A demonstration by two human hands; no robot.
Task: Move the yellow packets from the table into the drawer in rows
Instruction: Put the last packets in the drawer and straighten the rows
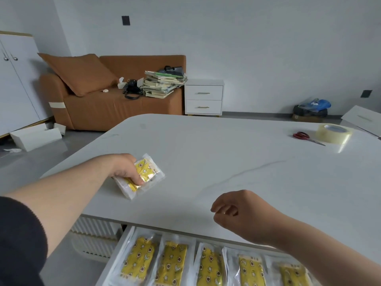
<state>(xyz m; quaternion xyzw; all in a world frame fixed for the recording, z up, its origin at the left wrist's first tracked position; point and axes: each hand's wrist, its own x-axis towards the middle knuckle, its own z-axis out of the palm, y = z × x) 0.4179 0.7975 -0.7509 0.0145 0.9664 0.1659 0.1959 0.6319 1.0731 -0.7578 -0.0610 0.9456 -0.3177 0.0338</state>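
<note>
A yellow packet (149, 172) in clear wrap lies on the white table (237, 162) near its left edge. My left hand (123, 169) grips this packet, fingers curled over its near side. My right hand (237, 213) hovers above the table's front edge with fingers loosely curled and nothing in it. Below the front edge the open drawer (121, 252) holds several yellow packets (140, 259) laid side by side in a row. My right forearm hides part of the drawer's right end.
Red scissors (305, 137) and a roll of clear tape (334, 133) lie at the table's far right. A brown sofa (107, 104) with books, a white nightstand (204, 97) and a white cabinet (16, 79) stand behind.
</note>
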